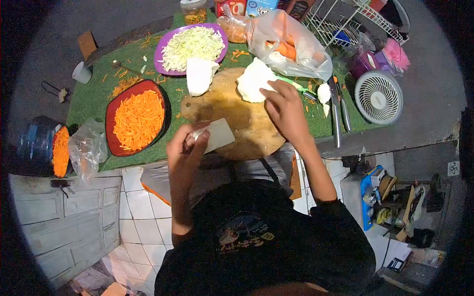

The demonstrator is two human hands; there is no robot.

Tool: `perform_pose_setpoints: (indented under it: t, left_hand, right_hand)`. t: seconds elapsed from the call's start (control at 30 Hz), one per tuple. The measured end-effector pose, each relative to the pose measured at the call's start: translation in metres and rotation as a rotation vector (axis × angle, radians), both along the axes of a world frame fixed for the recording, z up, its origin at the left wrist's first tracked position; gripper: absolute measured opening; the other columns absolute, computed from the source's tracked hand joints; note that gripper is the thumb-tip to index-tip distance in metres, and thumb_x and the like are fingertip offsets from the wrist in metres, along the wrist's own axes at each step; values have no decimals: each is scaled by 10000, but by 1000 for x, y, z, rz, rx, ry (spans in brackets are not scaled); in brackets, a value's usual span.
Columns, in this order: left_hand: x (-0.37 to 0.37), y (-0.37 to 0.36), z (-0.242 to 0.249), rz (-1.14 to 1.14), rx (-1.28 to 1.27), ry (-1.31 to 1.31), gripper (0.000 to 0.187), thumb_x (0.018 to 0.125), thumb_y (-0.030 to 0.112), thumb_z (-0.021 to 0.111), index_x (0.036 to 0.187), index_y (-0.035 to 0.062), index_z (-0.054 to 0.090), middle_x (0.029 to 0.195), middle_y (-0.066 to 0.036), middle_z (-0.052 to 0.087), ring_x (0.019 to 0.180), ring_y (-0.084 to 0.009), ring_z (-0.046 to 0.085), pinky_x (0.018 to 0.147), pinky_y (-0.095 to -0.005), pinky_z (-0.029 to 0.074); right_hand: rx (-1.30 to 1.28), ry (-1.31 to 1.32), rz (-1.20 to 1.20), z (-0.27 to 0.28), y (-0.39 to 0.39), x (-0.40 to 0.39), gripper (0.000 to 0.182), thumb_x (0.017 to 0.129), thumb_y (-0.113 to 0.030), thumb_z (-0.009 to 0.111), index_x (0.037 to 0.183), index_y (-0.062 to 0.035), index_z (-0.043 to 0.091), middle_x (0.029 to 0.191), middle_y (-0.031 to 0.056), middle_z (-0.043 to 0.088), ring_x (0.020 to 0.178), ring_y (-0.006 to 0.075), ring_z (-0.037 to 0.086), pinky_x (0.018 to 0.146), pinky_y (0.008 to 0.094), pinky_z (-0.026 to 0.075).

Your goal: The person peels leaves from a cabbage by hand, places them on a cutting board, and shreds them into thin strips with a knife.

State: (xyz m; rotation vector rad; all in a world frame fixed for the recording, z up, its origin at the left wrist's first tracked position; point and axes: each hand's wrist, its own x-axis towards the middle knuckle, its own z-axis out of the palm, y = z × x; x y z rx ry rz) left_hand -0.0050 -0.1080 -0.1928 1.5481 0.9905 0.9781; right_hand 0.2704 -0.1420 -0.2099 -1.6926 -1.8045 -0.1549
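Note:
A round wooden board (252,130) lies at the centre of the green mat. My left hand (189,140) is closed on a pale flat piece (219,136) over the board's lower left edge. Near the board's upper right, my right hand (286,106) has its fingers bent beside a white lump of dough or cabbage (254,81), touching its edge. Another white piece (199,76) rests between the board and a purple plate (158,54) of shredded pale vegetable. Left of the board stands a red dish (111,121) of orange strips.
Knives (336,116) and a green-handled peeler (296,85) lie right of the board, near a round fan (378,97). Behind are a plastic bag with carrots (291,44), a jar (194,12) and a wire rack (340,24). A white cup (81,73) stands far left.

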Motion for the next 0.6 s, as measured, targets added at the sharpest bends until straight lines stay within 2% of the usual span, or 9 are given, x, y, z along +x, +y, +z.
perform_pose_setpoints:
  t: [0.03,0.1,0.13,0.23,0.27,0.4,0.43,0.5,0.6]
  left_hand:
    - [4,1,-5,-5,1,-4,148,914,70,665,1055,24,667,868,0,649,741,-46,540,662,-206,443]
    - [11,6,-21,24,198,-6,161,903,53,663,1060,35,689,825,-23,645,715,-57,542,654,-220,450]
    - [13,8,-23,9,118,-21,182,893,50,669,1071,50,703,798,-50,647,718,-72,572,667,-236,469]
    - [13,17,-32,-74,151,26,189,900,66,665,1086,55,700,800,-64,667,703,-78,569,658,-253,471]
    - [17,26,-44,-108,307,-13,201,911,104,665,1103,58,698,741,-49,639,630,-82,516,593,-260,439]
    - [22,24,-39,-103,283,-17,204,910,112,666,1103,51,697,613,-6,517,533,-61,413,498,-248,359]
    - [19,24,-41,-103,298,-19,204,910,112,666,1103,51,697,613,-6,517,533,-61,413,498,-248,359]
    - [15,22,-40,-44,85,69,207,892,146,677,1081,69,709,817,-47,635,687,-94,556,594,-261,442]
    - [11,18,-50,76,284,23,206,878,126,682,1072,67,717,802,-33,635,642,-83,520,538,-255,398]
  right_hand:
    - [-3,-26,-26,-1,3,2,304,819,-35,667,1121,-59,693,1227,172,614,1199,385,522,1027,448,446]
    - [20,-14,-27,-4,4,2,295,815,-34,663,1108,-51,689,1226,181,611,1199,381,522,1034,448,438]
    - [12,11,-39,-5,4,0,288,814,-33,657,1100,-49,687,1223,182,612,1196,380,524,1033,450,436]
    - [1,28,-25,0,1,-1,311,813,-41,646,1123,-53,666,1249,174,597,1198,379,519,1033,455,422]
    - [21,2,-67,6,-3,-7,329,820,-54,645,1149,-59,655,1265,169,585,1204,375,515,1035,453,414]
    - [64,57,-77,21,-16,-32,356,845,-96,638,1200,-72,629,1296,155,559,1213,359,510,1038,446,398]
    - [55,123,-27,25,-19,-39,344,851,-100,634,1195,-71,630,1288,155,565,1206,357,516,1032,444,405]
    - [96,143,5,29,-17,-49,317,856,-100,632,1170,-56,634,1234,158,591,1164,352,543,1006,435,427]
    - [148,186,73,29,1,-58,291,861,-112,634,1141,-33,640,1136,167,622,1102,339,576,978,425,443]
